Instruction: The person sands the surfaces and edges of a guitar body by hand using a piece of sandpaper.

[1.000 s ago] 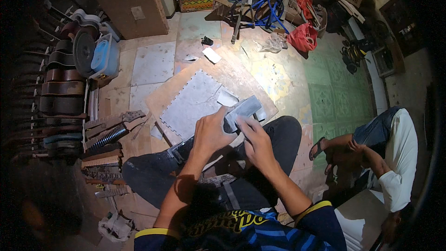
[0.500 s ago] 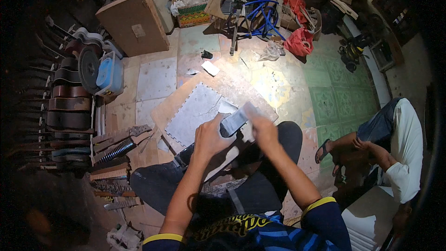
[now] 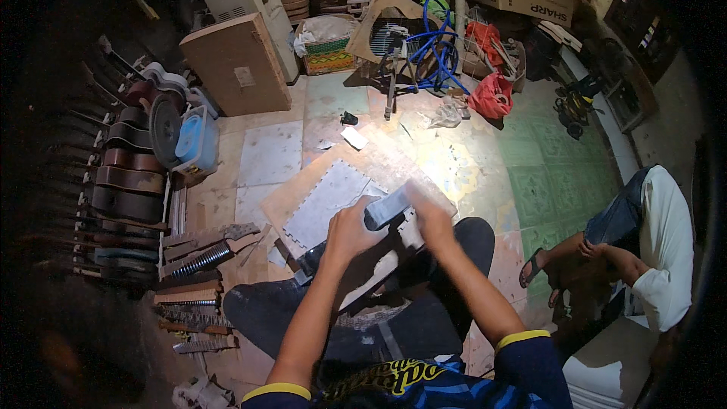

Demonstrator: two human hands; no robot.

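Two bare hands meet at a grey-faced block above the person's lap. The left hand is closed around the left end of the grey-faced block, which is tilted, its right end higher. At that end is the right hand, too blurred to tell whether it grips or only touches. Below them, a dark piece with a pale stretch lies across the lap; I cannot tell whether it joins the block.

Just beyond the hands, a grey mat with a toothed left edge lies on a tan board, whose margin shows along the mat's far side. The right knee is near the board's right corner, limiting sideways room there. Past the far corner lies a white scrap.

Farther right, green tiles give a broad stretch of floor, ending toward a seated person. On the left, a pile of tools and a row of guitars crowd that side. A blue hose and a red bag bound the far side.
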